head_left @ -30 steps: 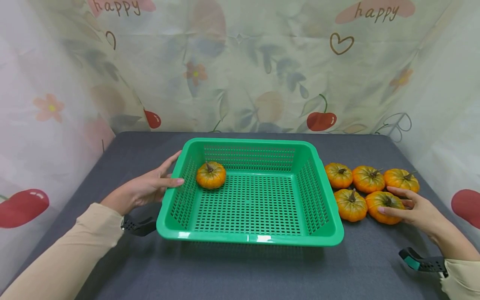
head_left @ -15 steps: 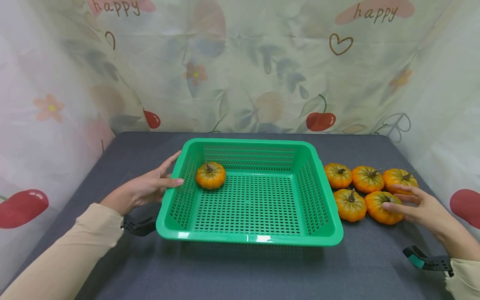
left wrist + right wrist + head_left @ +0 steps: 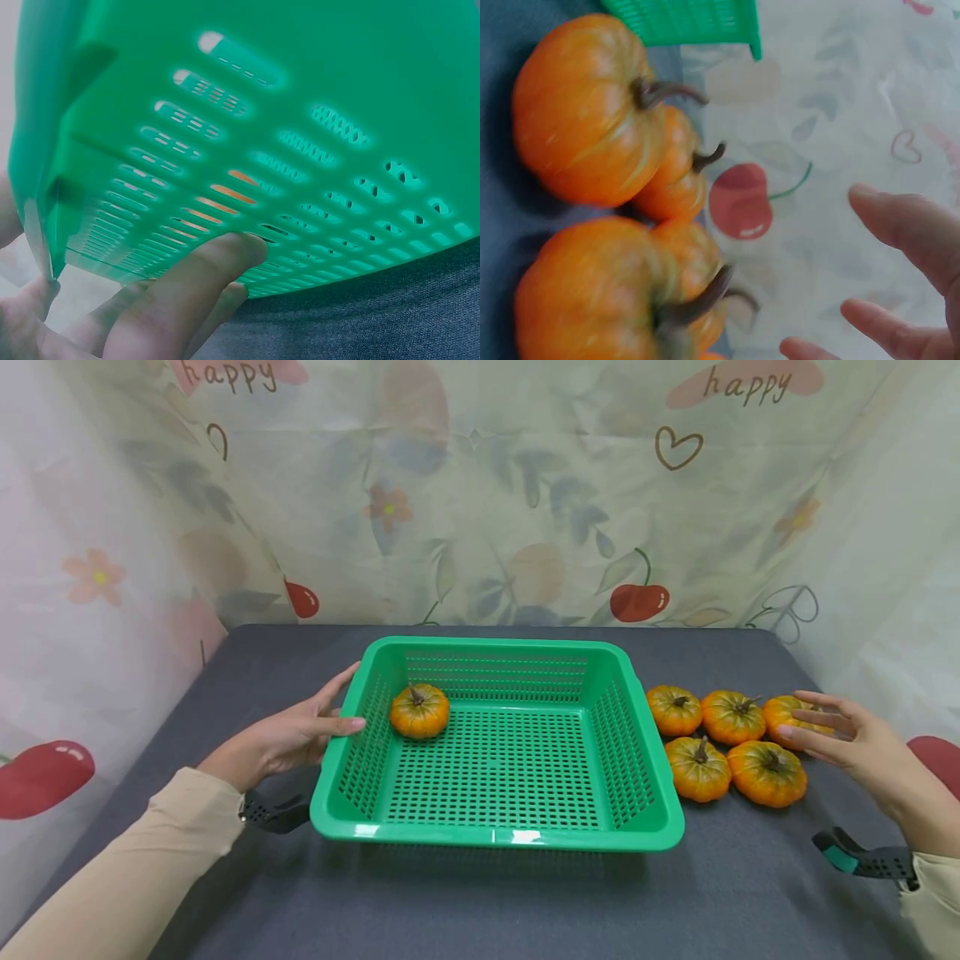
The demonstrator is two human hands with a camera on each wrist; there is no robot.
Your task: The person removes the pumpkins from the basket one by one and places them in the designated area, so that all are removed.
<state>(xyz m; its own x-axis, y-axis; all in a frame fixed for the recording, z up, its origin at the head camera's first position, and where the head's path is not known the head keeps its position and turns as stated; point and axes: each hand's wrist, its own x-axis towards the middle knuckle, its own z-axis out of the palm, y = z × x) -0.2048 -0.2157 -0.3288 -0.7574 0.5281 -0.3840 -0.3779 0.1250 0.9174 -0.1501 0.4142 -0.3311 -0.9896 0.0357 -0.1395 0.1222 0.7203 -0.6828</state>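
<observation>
A green plastic basket (image 3: pixel 495 839) with slotted walls stands mid-table, one small orange pumpkin (image 3: pixel 420 711) inside at its left. My left hand (image 3: pixel 296 731) grips the basket's left rim, thumb over the edge. In the left wrist view, its fingers (image 3: pixel 184 300) press against the slotted outer wall. Right of the basket sit several more pumpkins in two rows. My right hand (image 3: pixel 862 743) hovers by the back-right pumpkin (image 3: pixel 787 714) and overlaps it in the head view, fingers parted. The right wrist view shows that hand's spread fingers (image 3: pixel 907 232) holding nothing, beside the stemmed pumpkins (image 3: pixel 589 112).
A dark grey cloth covers the table (image 3: pixel 480 910). Patterned curtains (image 3: pixel 480 527) hang behind it and along both sides. The front-right pumpkin (image 3: pixel 768 774) lies close to its neighbours, and the nearest pumpkin (image 3: pixel 697 768) sits right at the basket's right side.
My right hand has drawn off the front-right pumpkin, moving up and to the right towards the back-right one. The left hand and basket have stayed in place.
</observation>
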